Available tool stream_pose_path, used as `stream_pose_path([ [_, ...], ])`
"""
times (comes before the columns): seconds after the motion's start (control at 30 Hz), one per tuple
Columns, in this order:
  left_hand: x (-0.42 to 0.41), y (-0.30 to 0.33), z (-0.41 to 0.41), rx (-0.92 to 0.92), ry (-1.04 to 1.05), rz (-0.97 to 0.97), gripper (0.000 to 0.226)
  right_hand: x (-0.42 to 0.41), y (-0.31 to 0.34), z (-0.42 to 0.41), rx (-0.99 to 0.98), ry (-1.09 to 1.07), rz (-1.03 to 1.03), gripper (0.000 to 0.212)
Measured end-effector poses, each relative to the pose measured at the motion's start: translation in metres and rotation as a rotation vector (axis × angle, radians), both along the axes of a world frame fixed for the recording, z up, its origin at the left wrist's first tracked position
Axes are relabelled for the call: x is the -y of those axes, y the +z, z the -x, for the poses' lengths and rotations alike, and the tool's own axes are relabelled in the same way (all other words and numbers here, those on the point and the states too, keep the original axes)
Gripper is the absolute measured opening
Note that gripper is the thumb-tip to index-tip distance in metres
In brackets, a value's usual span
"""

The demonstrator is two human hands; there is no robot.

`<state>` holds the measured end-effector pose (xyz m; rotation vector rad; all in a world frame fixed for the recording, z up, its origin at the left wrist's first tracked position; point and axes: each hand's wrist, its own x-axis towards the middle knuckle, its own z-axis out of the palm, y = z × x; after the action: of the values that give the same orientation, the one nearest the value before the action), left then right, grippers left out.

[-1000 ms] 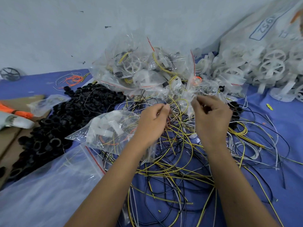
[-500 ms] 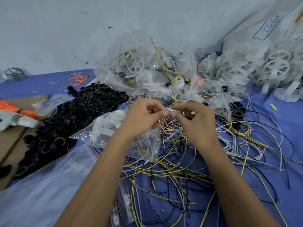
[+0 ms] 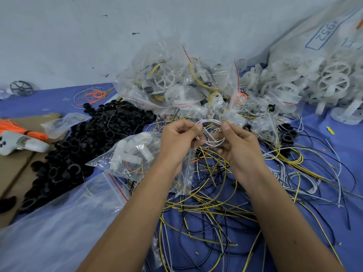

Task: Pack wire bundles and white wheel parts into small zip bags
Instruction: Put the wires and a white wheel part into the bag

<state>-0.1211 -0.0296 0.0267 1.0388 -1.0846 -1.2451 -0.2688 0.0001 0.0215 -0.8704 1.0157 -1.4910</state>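
Note:
A small coil of white wire (image 3: pixel 211 122) is held up between both hands. My left hand (image 3: pixel 179 142) pinches its left side. My right hand (image 3: pixel 237 144) pinches its right side with thumb and fingers. A clear zip bag (image 3: pixel 133 156) with white parts and orange wire in it lies under my left wrist. Loose yellow, black and white wires (image 3: pixel 206 209) sprawl over the blue cloth below my hands. Behind my hands is a heap of filled zip bags (image 3: pixel 176 85). White wheel parts (image 3: pixel 332 81) are piled at the far right.
A mound of black rings (image 3: pixel 64 154) covers the left. Cardboard (image 3: pixel 11 169), an orange wire bundle (image 3: pixel 21 130) and a white tool (image 3: pixel 23 143) lie at the left edge. A large clear bag (image 3: pixel 49 228) fills the near left. A printed sack (image 3: pixel 324 34) leans on the wall.
My hands came together from apart and rose a little. Between them the white wire now forms a round coil, wider than half a second ago.

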Motion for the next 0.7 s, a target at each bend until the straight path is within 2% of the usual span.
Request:
stream_pose_path([
  [0.13,-0.002,-0.003,0.001,0.099,-0.059,-0.012,0.013,0.003,-0.002,0.003,-0.125,-0.2,0.042,0.018],
  [0.2,-0.003,-0.002,0.001,0.233,-0.035,0.03,0.014,0.004,-0.003,0.003,-0.244,-0.284,0.067,0.016],
  [0.27,-0.004,-0.001,0.002,0.533,0.052,0.128,0.022,0.004,-0.006,0.005,-0.444,-0.366,0.102,0.015],
  [0.33,-0.008,0.001,0.005,0.884,0.166,0.214,0.032,0.003,-0.01,0.009,-0.755,-0.446,0.124,0.015],
  [0.4,-0.012,0.005,0.006,1.12,0.232,0.238,0.036,0.003,-0.012,0.014,-1.048,-0.551,0.083,0.02],
  [0.47,-0.013,0.007,0.004,1.292,0.208,0.213,0.041,0.002,-0.01,0.018,-1.121,-0.664,0.109,0.025],
  [0.5,-0.013,0.007,0.003,1.362,0.171,0.186,0.043,0.002,-0.008,0.018,-1.05,-0.683,0.188,0.025],
  [0.6,-0.013,0.013,-0.004,1.477,0.047,0.084,0.04,-0.001,0.0,0.012,-0.572,-0.606,0.389,0.021],
  [0.7,-0.013,0.026,-0.014,1.461,-0.081,-0.003,0.015,-0.002,0.01,0.005,-0.007,-0.342,0.312,0.016],
])
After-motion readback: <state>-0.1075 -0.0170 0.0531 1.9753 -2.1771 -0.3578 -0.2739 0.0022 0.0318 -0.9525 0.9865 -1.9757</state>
